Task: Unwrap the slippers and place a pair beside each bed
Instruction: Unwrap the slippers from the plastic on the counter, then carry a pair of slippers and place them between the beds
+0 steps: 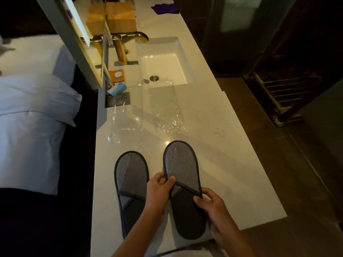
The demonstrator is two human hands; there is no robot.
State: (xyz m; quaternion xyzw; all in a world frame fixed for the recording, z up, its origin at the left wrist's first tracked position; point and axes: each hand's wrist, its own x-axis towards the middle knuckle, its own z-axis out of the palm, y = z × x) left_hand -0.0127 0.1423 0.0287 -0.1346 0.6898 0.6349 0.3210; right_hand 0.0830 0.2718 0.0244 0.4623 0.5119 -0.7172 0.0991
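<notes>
Both hands grip one grey slipper [182,184] at its strap edge: left hand [159,191] pinching one rim, right hand [211,206] the other. Its mate [131,186] lies just beside on the countertop [232,164]. Light, floppy fabric; rims give firmest purchase. Two empty plastic wrappers [167,112] lie beyond.

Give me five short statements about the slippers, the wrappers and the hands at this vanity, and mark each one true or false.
1. Both hands hold the same slipper. True: the left hand and the right hand grip the right-side grey slipper at its strap.
2. The other grey slipper is still inside plastic. False: it lies bare on the white countertop.
3. Two empty clear plastic wrappers lie between the slippers and the sink.
True.
4. Water is running from the brass faucet. False: no stream shows.
5. The slippers are white. False: grey with dark trim.
</notes>
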